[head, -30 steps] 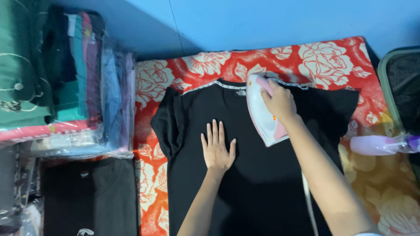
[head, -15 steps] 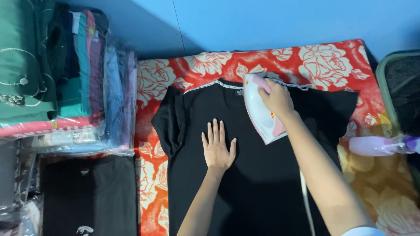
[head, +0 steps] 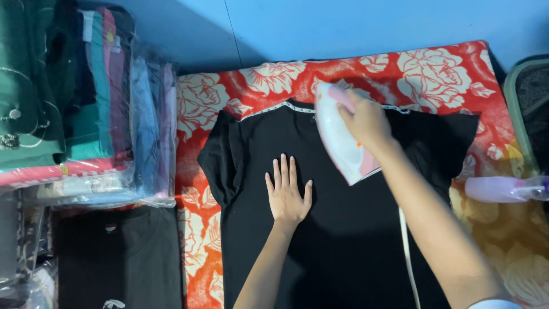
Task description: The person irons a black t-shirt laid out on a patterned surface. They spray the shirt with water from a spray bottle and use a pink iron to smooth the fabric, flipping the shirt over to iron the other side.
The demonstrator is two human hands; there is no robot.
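A black t-shirt point(head: 337, 240) lies spread flat on a red cloth with white flowers point(head: 206, 97). My left hand point(head: 287, 191) rests palm down on the shirt's chest, fingers spread. My right hand point(head: 363, 117) grips the handle of a white and pink iron point(head: 340, 137), which sits on the shirt near the collar. The iron's white cord point(head: 407, 252) runs down over the shirt beside my right forearm.
Stacks of folded clothes in clear plastic point(head: 86, 109) fill the left side. A folded black garment point(head: 114, 257) lies below them. A pale purple spray bottle point(head: 503, 187) lies at the right, near a dark bag point(head: 529, 109). A blue wall is behind.
The iron and my right hand have shifted slightly along the collar area. My left hand stays pressed on the shirt.
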